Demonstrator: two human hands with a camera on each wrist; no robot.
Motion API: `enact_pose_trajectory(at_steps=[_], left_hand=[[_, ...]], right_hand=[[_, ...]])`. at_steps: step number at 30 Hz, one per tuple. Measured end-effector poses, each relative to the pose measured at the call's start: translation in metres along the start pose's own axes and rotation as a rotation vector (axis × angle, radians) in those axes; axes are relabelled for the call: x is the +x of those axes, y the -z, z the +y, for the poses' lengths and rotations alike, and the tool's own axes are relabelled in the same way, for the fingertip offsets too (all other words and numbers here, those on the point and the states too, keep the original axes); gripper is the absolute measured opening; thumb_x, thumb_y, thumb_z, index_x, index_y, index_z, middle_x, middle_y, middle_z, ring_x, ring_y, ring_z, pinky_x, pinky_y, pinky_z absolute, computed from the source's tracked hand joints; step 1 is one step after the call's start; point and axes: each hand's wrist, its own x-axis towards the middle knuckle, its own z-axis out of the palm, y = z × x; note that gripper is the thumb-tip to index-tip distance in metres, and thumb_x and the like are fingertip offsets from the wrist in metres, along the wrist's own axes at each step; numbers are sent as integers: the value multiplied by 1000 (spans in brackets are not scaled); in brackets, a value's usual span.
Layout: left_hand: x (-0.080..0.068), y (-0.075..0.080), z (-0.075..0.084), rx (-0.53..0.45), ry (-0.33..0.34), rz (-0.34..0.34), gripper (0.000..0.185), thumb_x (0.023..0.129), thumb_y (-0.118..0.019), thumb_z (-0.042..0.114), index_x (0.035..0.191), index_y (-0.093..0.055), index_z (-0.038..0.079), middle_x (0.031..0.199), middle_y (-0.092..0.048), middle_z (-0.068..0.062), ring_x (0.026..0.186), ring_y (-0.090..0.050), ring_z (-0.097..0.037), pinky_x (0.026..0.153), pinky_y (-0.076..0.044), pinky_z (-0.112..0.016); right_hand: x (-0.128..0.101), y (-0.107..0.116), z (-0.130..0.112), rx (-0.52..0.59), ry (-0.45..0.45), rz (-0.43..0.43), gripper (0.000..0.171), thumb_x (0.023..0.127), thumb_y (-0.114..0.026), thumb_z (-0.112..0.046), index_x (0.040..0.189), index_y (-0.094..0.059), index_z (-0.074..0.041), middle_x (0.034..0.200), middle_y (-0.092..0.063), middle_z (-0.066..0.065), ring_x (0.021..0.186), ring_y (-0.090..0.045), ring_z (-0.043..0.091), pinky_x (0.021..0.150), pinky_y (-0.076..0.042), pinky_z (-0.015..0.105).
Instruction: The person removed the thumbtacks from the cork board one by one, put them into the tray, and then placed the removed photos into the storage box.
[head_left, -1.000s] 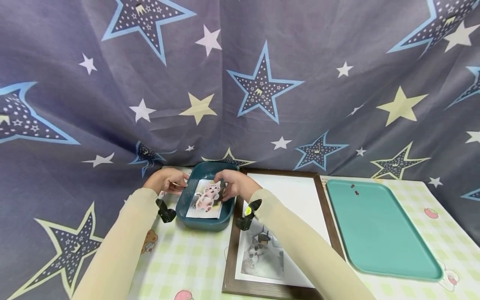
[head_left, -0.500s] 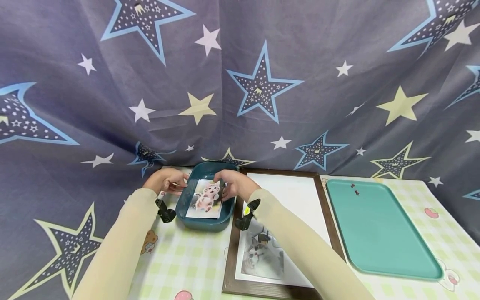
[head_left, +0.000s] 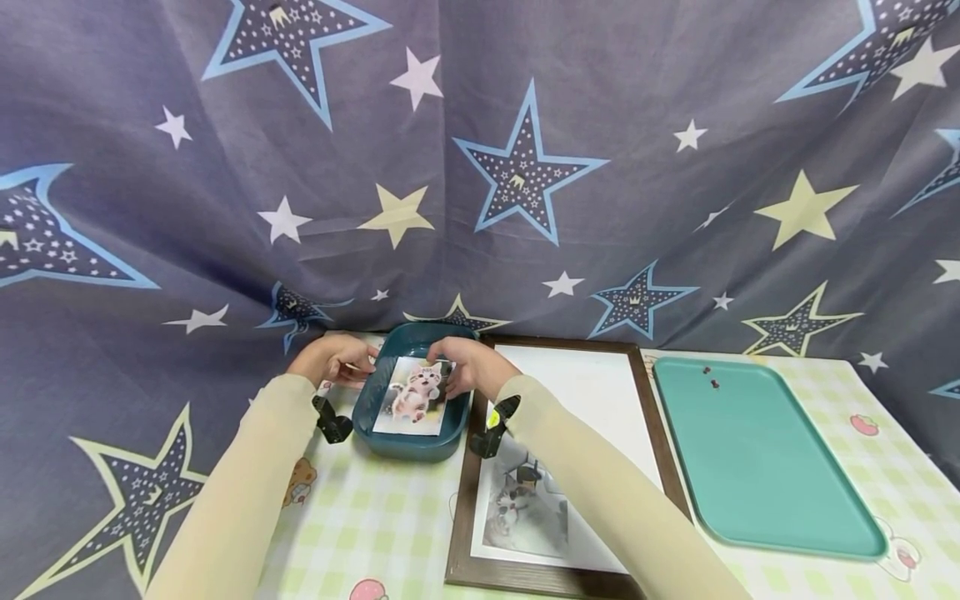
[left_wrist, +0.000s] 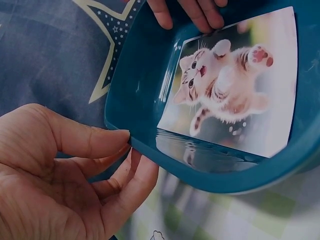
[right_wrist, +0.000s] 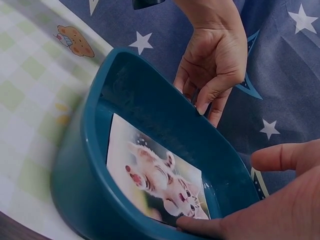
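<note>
A dark teal plastic basin stands on the table near the curtain. Inside it lies a kitten photo print, apparently on a stack whose layered edge shows in the left wrist view. My left hand pinches the basin's left rim between thumb and curled fingers. Reaching over the opposite side, my right hand touches the edge of the photo with its fingertips. In the right wrist view its thumb stands apart from the straight index finger. Shiny reflections show on the inner wall beside the print.
Right of the basin lies a brown-framed white board with a grey cat picture, partly under my right sleeve. Farther right is a turquoise tray bearing small red pieces. A star-patterned curtain closes off the back.
The hands, basin and framed board keep their places. Only the photo and right fingertips seem to have shifted very slightly.
</note>
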Motion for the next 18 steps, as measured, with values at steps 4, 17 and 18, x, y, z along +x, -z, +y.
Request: enact_pose_trajectory(at_steps=[4,17,18], left_hand=[[-2,-1,1,-5,1,0,52,98,-48,-2,148,-36,-1,89,-56,-1,73,-57,-7,72,-60,-22],[10,8,-6,-20,-19,-54,51,93,-56,0,142,-44,2,95,-57,-4,78,-60,-11,79,-61,-26],[9,7,-5,-16,-14,-48,52,94,-56,0,144,-43,2,95,-57,-4,78,-60,-11,80,-60,-26]], right_hand=[[0,0,0,1,5,0,82,95,-50,-11,161,-3,4,164,-5,37,156,-11,45,128,-18,52],[-4,2,-1,-14,31,-5,77,97,-51,-11,162,-12,-2,162,-19,37,154,-20,47,127,-22,52],[-4,2,-2,-12,32,-6,77,96,-51,-11,162,-12,-2,161,-20,37,153,-20,47,127,-22,51]])
